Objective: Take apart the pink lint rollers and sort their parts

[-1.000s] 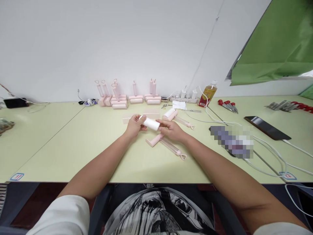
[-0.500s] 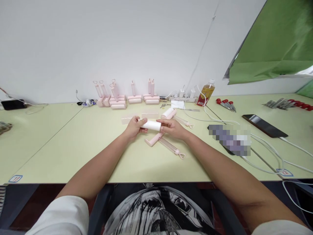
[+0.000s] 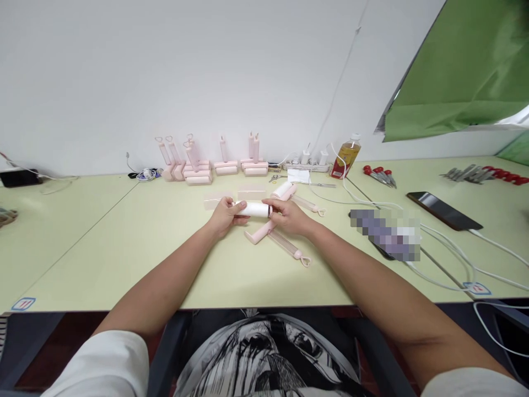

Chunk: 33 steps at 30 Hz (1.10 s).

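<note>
A white lint roller refill (image 3: 254, 209) is held level above the table between my two hands. My left hand (image 3: 224, 216) grips its left end, thumb on top. At the right end, the fingers of my right hand (image 3: 288, 216) close on the edge, where a dark rim shows. Below lies a pink lint roller handle (image 3: 285, 242) with a clear grip and a heart-shaped loop, its head bare. Behind my right hand rests another pink lint roller (image 3: 285, 191) with a white roll on it. Two clear pinkish covers (image 3: 252, 193) lie just behind the refill.
Several pink lint rollers (image 3: 198, 175) stand along the wall. Farther right are a power strip (image 3: 308, 165), a white paper (image 3: 298, 176), a drink bottle (image 3: 346, 157), red-handled tools (image 3: 379, 175) and a black phone (image 3: 444, 211). White cables (image 3: 448, 248) cross the right side.
The refill has turned slightly, so it lies more level and a dark rim now shows at its right end. Both hands keep hold of it. The view has shifted a little.
</note>
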Motion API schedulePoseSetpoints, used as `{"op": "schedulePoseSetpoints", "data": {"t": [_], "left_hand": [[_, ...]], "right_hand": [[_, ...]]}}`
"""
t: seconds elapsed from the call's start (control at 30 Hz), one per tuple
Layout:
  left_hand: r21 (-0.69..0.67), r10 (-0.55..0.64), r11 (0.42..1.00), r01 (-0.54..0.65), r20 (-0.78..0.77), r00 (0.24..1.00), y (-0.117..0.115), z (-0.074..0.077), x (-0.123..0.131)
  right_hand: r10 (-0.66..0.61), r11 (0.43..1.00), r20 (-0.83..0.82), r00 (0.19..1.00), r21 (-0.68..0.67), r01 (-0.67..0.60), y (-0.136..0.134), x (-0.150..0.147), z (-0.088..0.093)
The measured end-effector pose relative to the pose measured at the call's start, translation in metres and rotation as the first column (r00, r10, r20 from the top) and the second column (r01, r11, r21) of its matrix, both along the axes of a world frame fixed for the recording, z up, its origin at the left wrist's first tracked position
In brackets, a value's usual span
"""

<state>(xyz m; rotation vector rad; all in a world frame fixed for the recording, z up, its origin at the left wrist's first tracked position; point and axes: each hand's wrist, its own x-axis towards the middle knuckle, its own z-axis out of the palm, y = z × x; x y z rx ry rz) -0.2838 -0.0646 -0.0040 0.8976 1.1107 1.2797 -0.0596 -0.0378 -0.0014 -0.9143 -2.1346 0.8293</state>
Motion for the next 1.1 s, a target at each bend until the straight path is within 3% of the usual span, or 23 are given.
{"op": "schedulePoseSetpoints", "data": {"t": [0.17,0.3,0.5,0.6,0.67,0.8,0.93,1.0,1.1], "left_hand": [[-0.031,0.042,0.999,-0.044,-0.063,0.997,0.001,0.007,-0.005],[-0.062,0.046,0.996,-0.068,-0.311,0.949,-0.001,0.012,-0.018],[-0.018,-0.016,1.000,0.005,-0.680,0.733,-0.004,0.010,-0.041],[-0.056,-0.071,0.997,0.044,-0.792,0.607,-0.008,0.011,-0.050],[-0.082,-0.103,0.995,0.062,-0.822,0.560,-0.012,0.014,-0.057],[-0.137,-0.142,0.989,0.057,-0.758,0.637,-0.021,0.025,-0.073],[-0.040,-0.057,0.998,0.041,-0.730,0.681,-0.024,0.029,-0.085],[-0.027,-0.020,1.000,0.002,-0.706,0.708,-0.022,0.025,-0.087],[-0.084,-0.009,0.994,-0.064,-0.670,0.743,-0.017,0.017,-0.084]], "right_hand": [[-0.126,0.989,-0.149,0.981,-0.097,0.113,0.000,-0.008,-0.005],[-0.158,0.986,-0.038,0.987,-0.055,0.156,-0.004,-0.014,-0.004],[-0.101,0.992,0.210,0.972,0.099,0.082,-0.005,-0.024,0.016],[-0.082,0.990,0.282,0.956,0.130,0.047,0.004,-0.040,0.029],[-0.080,0.993,0.318,0.945,0.107,0.048,0.012,-0.056,0.034],[-0.045,0.996,0.349,0.936,-0.051,0.067,0.029,-0.087,0.034],[0.002,0.988,0.387,0.922,-0.140,0.057,0.041,-0.108,0.025],[0.010,0.993,0.404,0.915,-0.109,0.037,0.044,-0.113,0.024],[0.024,0.998,0.472,0.881,0.042,-0.050,0.044,-0.117,0.027]]}}
